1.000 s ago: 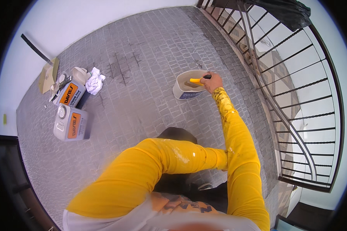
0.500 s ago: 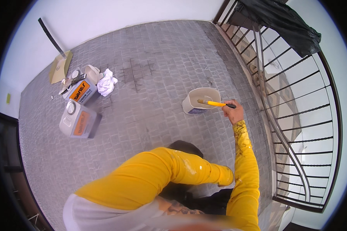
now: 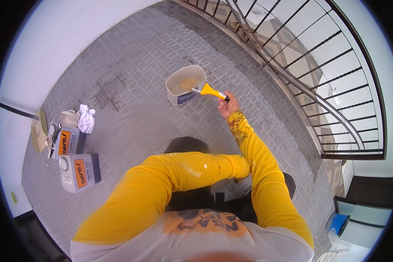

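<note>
My right hand (image 3: 228, 106) is closed around the black end of a yellow-handled paintbrush (image 3: 210, 91). The brush's wide tan bristles sit at the mouth of a pale plastic bucket (image 3: 182, 100) on the paved floor; whether they touch its inside I cannot tell. Across my body lies my left forearm in a paint-spotted yellow sleeve, its cuff behind the right sleeve. Only a sliver of my left hand (image 3: 239, 179) shows below that cuff, so its fingers and anything in them are hidden.
Two grey metal cans (image 3: 80, 174) with orange labels stand at the left, beside a crumpled white cloth (image 3: 87, 118) and a tan dustpan (image 3: 39, 131). A dark metal railing (image 3: 288, 65) runs along the right. A blue container (image 3: 337, 224) is at the lower right.
My view has turned and shifted, so bucket and railing sit differently in it. The brush has rolled, showing the broad side of its bristles. My right hand still grips it.
</note>
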Available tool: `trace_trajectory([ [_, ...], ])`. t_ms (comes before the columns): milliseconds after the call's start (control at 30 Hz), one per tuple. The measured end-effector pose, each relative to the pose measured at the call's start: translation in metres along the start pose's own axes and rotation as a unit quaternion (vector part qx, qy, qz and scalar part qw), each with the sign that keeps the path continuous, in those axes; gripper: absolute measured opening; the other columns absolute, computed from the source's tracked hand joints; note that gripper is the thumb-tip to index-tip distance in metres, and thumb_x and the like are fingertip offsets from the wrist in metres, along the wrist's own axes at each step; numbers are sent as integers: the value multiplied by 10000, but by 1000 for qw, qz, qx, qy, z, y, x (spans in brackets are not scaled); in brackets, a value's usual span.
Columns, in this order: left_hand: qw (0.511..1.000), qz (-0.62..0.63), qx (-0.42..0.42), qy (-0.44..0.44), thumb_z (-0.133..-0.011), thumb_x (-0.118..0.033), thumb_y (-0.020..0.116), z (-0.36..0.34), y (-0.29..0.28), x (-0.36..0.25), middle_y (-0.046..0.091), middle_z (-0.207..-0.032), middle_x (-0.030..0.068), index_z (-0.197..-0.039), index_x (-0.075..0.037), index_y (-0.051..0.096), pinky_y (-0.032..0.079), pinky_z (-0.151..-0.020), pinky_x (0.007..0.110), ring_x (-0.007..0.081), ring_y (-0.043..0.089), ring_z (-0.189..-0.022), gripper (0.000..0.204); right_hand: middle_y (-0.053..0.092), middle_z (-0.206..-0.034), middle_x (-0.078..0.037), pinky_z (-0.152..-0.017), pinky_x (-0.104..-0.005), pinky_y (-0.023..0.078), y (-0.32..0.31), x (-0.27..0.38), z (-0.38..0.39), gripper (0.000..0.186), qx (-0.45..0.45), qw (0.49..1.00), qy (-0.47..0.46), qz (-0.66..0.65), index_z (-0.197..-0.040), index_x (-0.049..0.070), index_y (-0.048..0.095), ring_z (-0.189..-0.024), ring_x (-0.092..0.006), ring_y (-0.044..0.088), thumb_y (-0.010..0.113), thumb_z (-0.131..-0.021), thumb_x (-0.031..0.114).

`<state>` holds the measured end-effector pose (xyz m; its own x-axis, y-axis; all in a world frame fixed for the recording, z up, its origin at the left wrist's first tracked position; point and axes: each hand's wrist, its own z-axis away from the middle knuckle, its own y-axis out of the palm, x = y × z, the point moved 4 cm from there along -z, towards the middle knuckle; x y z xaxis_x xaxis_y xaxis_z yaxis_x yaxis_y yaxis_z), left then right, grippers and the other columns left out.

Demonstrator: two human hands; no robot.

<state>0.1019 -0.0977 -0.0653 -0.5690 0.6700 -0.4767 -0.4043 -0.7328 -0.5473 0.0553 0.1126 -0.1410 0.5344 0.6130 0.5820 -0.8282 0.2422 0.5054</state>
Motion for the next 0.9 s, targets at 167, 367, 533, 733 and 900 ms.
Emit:
trace_trajectory([
  [167, 999, -25, 26, 30, -824, -449, 704, -25, 8, 16, 628, -1317, 126, -1332, -122, 608, 451, -1017, 474, 343, 592, -1201, 612, 609, -634, -75, -453, -273, 368, -35, 19, 14, 273, 66, 989, -15, -133, -844, 83, 591, -461, -137, 455, 602, -918, 346],
  [367, 999, -42, 18, -27, -862, -420, 681, -36, -48, 2, 565, -1372, 197, -1385, -54, 516, 441, -1039, 477, 361, 552, -1254, 659, 629, -674, -84, -450, -270, 373, -124, 152, 135, 290, 115, 981, -86, -126, -855, 61, 585, -461, -123, 450, 616, -913, 343],
  [533, 999, -10, 20, -34, -939, -412, 625, -41, -76, -38, 432, -1512, 171, -1486, -110, 411, 356, -1131, 482, 364, 442, -1366, 660, 653, -752, -137, -475, -217, 472, -253, 249, 268, 329, 69, 978, -175, -91, -986, 5, 613, -508, -118, 531, 634, -938, 329],
  [733, 996, -15, 44, -81, -940, -424, 626, -95, -98, -49, 402, -1534, 170, -1511, -121, 371, 329, -1153, 478, 362, 418, -1386, 695, 698, -895, -208, -672, -299, 622, -440, 242, 352, 302, -78, 946, -306, -69, -1138, -61, 617, -729, -243, 708, 609, -916, 143],
  [900, 994, 42, -34, -91, -927, -407, 653, -163, -105, -40, 396, -1531, 193, -1524, -115, 339, 333, -1154, 464, 382, 393, -1399, 736, 679, -866, -114, -650, -286, 585, -577, 195, 308, 339, -301, 884, -356, 32, -1136, -49, 650, -690, -200, 678, 644, -810, 43],
])
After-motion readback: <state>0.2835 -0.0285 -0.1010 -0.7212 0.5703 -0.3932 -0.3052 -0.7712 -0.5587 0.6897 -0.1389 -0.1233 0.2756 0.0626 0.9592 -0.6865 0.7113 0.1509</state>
